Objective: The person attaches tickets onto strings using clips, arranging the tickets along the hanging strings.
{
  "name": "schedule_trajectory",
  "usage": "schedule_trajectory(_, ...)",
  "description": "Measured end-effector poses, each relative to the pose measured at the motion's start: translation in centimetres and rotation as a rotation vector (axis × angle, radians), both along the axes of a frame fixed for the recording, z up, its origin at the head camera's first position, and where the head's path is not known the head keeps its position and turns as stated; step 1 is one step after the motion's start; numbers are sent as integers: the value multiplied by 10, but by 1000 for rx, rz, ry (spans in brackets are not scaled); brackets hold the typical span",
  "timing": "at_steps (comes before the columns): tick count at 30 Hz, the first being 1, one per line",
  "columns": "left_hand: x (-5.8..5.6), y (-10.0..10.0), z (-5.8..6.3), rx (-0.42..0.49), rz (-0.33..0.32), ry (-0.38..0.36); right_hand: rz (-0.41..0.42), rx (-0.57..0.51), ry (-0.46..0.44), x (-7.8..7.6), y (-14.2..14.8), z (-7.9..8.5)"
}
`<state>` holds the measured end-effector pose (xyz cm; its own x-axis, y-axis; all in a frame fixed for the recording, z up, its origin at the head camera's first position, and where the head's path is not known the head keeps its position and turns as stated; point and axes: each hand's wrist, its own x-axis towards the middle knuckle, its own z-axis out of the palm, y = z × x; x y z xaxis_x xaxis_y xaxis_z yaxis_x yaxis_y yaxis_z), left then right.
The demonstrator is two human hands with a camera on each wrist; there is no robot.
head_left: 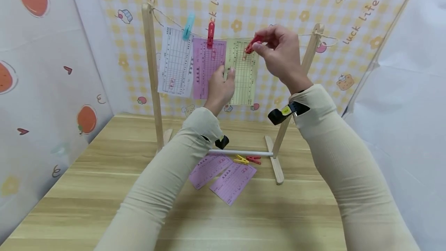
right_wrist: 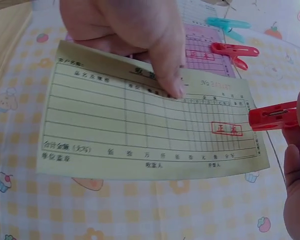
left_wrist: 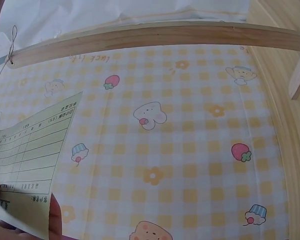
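Note:
My left hand [head_left: 223, 88] pinches the left edge of a pale yellow receipt slip [head_left: 245, 82], thumb in front and fingers behind. At the slip's top, my right hand [head_left: 280, 51] pinches a red clothespin [right_wrist: 272, 116] between thumb and fingers. The clothespin's tip overlaps the slip's top edge in the right wrist view; whether it grips the paper, I cannot tell. To the left, a white slip [head_left: 174, 65] hangs under a teal clothespin [head_left: 188, 27]. A purple slip [head_left: 201, 65] hangs beside it under another red clothespin [head_left: 210, 35], partly behind my left hand.
A thin string [head_left: 306, 35] runs between two wooden posts [head_left: 150, 61], joined low down by a white rod [head_left: 244, 152]. Two purple slips [head_left: 234, 183] lie on the wooden table [head_left: 296, 212], near a yellow clothespin [head_left: 241, 160] and a red one. Patterned cloth backs the stand.

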<state>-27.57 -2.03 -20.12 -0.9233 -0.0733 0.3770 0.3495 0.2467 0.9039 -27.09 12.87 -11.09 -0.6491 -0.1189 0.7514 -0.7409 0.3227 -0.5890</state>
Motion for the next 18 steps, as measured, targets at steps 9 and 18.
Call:
schedule_trajectory(9,-1,1,-2,-10,15,18,58,-139,55,-11,-5,13)
schedule_trajectory(18,-1,-3,-3,-5,12,28,52,-112,79,-15,-9,23)
